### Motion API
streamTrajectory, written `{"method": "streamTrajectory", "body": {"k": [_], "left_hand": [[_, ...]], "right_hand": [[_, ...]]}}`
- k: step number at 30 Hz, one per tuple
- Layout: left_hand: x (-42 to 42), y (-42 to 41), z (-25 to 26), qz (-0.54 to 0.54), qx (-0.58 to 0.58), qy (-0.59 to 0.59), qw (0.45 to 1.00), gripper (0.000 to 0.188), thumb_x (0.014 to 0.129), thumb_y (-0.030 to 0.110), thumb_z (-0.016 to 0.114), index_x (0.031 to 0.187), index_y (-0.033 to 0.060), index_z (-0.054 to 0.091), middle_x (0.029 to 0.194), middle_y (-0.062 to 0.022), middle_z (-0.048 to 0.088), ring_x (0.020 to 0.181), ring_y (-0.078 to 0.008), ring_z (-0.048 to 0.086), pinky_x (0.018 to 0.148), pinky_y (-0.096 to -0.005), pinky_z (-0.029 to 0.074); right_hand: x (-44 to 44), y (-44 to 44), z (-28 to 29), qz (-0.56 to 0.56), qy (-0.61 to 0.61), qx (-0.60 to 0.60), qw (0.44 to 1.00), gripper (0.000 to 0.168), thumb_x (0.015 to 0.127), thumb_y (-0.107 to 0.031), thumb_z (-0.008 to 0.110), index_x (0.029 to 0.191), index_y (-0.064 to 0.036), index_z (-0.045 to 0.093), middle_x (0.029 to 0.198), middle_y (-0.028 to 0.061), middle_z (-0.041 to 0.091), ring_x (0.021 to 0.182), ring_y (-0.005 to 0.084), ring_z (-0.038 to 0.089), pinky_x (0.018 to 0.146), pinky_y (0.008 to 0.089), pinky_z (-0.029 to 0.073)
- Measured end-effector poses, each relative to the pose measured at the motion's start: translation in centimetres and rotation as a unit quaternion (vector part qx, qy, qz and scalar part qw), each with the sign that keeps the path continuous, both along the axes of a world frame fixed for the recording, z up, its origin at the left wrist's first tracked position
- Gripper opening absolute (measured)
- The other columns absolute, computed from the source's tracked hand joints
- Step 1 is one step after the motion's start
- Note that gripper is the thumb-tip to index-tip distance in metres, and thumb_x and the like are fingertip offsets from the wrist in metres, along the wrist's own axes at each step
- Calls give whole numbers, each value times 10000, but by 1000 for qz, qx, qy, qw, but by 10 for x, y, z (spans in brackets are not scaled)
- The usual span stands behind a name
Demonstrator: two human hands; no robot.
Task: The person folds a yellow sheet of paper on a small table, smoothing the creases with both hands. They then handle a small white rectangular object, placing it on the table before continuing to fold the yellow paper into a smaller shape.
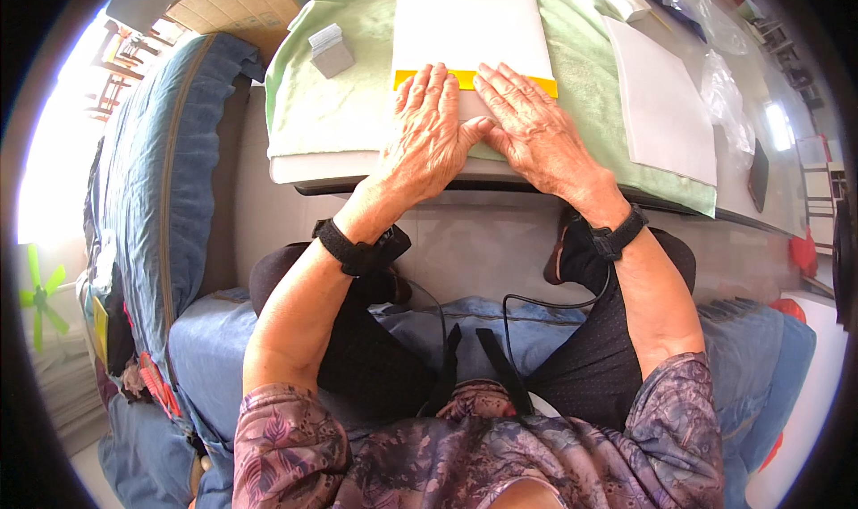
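Observation:
My left hand (pixel 429 123) lies flat, palm down, with its fingertips on a yellow strip (pixel 464 80) and the paper below it. My right hand (pixel 533 127) lies flat beside it, its fingertips also at the strip. Both thumbs meet in the middle, and neither hand grips anything. Beyond the strip spreads a bright white paper sheet or stack (pixel 469 30); glare hides its layers. A paler flap or lower part (pixel 472 105) shows between my hands. Underneath is a light green cloth (pixel 322 117) over the table.
A small stack of grey-white cards or blocks (pixel 332 51) sits at left. White sheets (pixel 663 100) lie at right, near clear plastic bags (pixel 724 97) and a dark phone-like object (pixel 758 174). A cardboard box (pixel 234 13) stands back left. Cables (pixel 506 308) run from my wristbands.

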State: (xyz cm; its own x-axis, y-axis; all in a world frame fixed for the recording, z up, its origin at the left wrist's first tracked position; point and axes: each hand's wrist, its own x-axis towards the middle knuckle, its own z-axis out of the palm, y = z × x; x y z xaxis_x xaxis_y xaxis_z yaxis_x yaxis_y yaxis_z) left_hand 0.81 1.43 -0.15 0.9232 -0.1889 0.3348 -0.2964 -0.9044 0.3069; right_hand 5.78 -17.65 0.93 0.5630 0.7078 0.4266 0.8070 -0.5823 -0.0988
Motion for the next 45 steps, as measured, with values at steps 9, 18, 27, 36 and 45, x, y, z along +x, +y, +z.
{"method": "streamTrajectory", "body": {"k": [9, 18, 27, 36, 45], "left_hand": [[-5, 20, -2, 17, 28, -2, 999, 819, 1017, 589, 300, 1451, -104, 348, 1549, -290, 283, 1478, -388, 210, 1212, -473, 123], [1, 32, 5, 64, 12, 14, 998, 755, 1012, 553, 364, 1393, -94, 443, 1507, -294, 359, 1448, -400, 282, 1188, -486, 196], [20, 43, 16, 64, 4, -84, 994, 206, 873, 155, 685, 987, -15, 699, 1186, -233, 597, 1158, -392, 526, 989, -474, 423], [30, 48, 16, 19, 46, -98, 994, 186, 880, 152, 666, 871, -34, 680, 933, -189, 635, 968, -342, 572, 856, -437, 480], [36, 52, 12, -1, 79, -164, 983, 89, 844, 83, 638, 838, -5, 653, 864, -156, 641, 891, -319, 602, 810, -424, 501]], "right_hand": [[-2, 2, -2, 12, 41, 23, 999, 564, 979, -301, 577, 1435, 6, 451, 1503, 167, 429, 1423, 301, 366, 1170, 423, 306], [10, 3, 2, 7, 34, 51, 998, 397, 919, -219, 649, 1264, -24, 626, 1340, 131, 598, 1272, 285, 536, 1059, 383, 435], [31, 10, 13, -33, -6, 18, 999, 151, 876, -118, 677, 1006, -42, 669, 1081, 104, 663, 1037, 256, 634, 845, 360, 571], [34, 10, 10, -33, -96, -57, 993, 151, 829, -14, 632, 977, 15, 622, 1104, 177, 634, 1051, 298, 629, 843, 359, 584], [36, 8, 15, -38, -57, -18, 997, 134, 838, 17, 592, 970, 17, 618, 1016, 162, 644, 984, 281, 648, 787, 345, 597]]}}
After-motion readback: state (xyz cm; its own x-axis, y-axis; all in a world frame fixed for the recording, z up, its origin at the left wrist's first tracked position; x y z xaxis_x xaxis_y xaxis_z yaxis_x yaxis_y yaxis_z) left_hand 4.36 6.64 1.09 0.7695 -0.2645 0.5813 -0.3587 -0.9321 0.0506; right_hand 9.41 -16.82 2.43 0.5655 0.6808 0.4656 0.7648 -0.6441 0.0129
